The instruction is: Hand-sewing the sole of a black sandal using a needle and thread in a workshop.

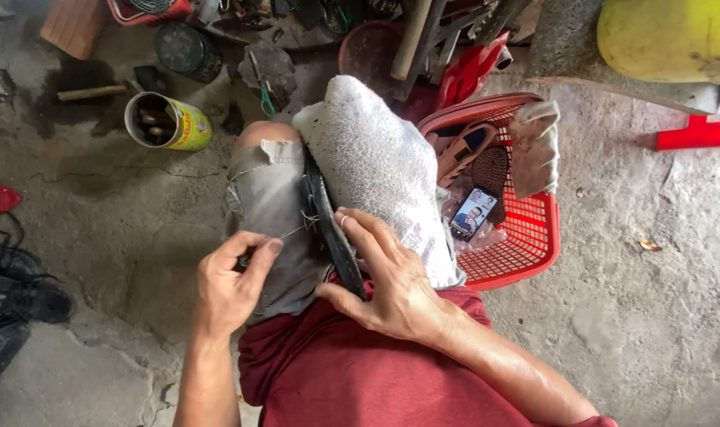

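Observation:
A dark shoe sole stands on edge on my lap, between my grey shorts and a white towel draped over my knee. My right hand presses flat against the towel and grips the sole's edge with thumb and fingers. My left hand rests on the shorts with thumb and forefinger pinched on a thin thread that runs to the sole. Whether a needle is in those fingers is hidden.
A red plastic basket at my right holds a phone, sandals and a cloth. A yellow tin can lies on the concrete floor ahead left, near a hammer and scrap tools. Dark shoes sit at far left. A yellow container stands top right.

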